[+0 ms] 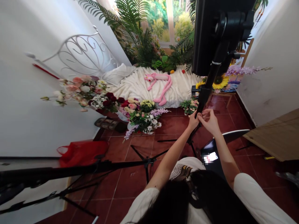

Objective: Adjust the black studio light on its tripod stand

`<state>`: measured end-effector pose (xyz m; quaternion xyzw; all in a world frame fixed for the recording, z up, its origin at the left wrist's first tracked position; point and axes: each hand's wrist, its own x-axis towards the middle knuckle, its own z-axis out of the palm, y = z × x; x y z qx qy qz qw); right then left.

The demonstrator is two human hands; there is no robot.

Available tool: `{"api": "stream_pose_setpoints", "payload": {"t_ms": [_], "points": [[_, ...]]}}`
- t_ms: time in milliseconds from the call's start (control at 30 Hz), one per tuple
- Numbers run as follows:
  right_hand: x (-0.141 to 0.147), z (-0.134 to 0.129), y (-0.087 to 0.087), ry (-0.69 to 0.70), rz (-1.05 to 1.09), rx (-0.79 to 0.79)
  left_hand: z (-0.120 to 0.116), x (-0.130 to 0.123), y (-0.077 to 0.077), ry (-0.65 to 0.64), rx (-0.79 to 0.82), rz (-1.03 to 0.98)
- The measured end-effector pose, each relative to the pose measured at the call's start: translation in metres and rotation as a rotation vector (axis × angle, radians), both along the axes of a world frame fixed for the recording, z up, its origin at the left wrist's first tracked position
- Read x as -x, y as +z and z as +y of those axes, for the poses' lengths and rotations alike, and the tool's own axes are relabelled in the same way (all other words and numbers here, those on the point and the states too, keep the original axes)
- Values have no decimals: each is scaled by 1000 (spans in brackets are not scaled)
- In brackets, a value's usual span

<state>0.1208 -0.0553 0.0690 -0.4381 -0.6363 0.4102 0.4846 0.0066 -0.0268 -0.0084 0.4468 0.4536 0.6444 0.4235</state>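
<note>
A black light stand (205, 95) rises in front of me, with a large dark panel (207, 37) mounted at its top. My left hand (193, 121) is wrapped round the lower part of its pole. Right beside it, my right hand (209, 120) has its fingers curled and its thumb against the pole; whatever lies between those fingers is hidden. A black knob (194, 90) sticks out from the pole above both hands. Below my right forearm, a lit phone (211, 157) rests on a dark surface.
Another black tripod (93, 166) crosses the lower left. Ahead, a bed with a cream blanket (130, 82) bears a pink plush toy (161, 77). Artificial flowers (142, 116) stand before it. A red bag (84, 152) lies left; a brown board (277, 133) stands right.
</note>
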Motion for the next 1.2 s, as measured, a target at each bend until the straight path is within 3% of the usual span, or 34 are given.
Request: {"api": "stream_pose_setpoints", "payload": {"t_ms": [167,367,467,567,667,767,867,933,1067,1200], "points": [[-19,-18,-41,138,-207,37,-2,0,2,-49,-25,26],[-17,-14,-58,103,-413,59,0,1,-1,-64,-51,62],[-15,-11,-66,59,-391,63,2,2,-4,-82,-71,72],[-10,-11,-76,26,-212,177,3,2,-6,-91,-89,72],[-1,-14,-85,33,81,488,3,2,-6,-80,-89,70],[9,-22,-88,185,423,755,2,1,-4,-56,-91,88],[17,-31,-85,324,698,783,1,2,-1,-53,-88,98],[18,-34,-83,345,754,773,1,2,-1,-57,-86,103],[11,-30,-85,305,524,812,2,2,-2,-61,-89,105],[2,-24,-87,-3,184,645,2,2,-2,-55,-93,120]]}}
